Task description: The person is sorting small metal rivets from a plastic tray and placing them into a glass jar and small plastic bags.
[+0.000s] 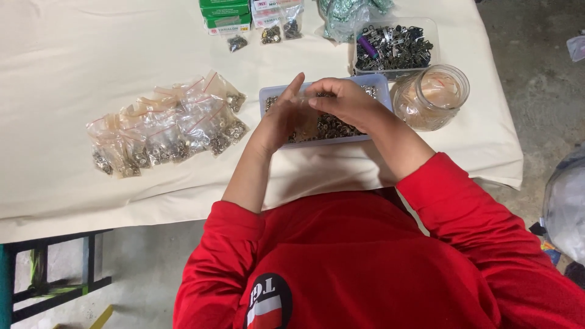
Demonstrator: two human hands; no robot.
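Tray [268, 92] flanked by bags [167, 125], perhaps jar [431, 97]

1. The left hand [281, 119] and the right hand [341, 100] cover the middle of the pale tray [381, 82], so what their grip holds cannot be told.
2. The green boxes [224, 13] are cut off by the top edge of the frame.
3. The pieces in the small clear bags [167, 131], at centre left, are too small to tell.
4. The counter [73, 67] runs past the left edge.
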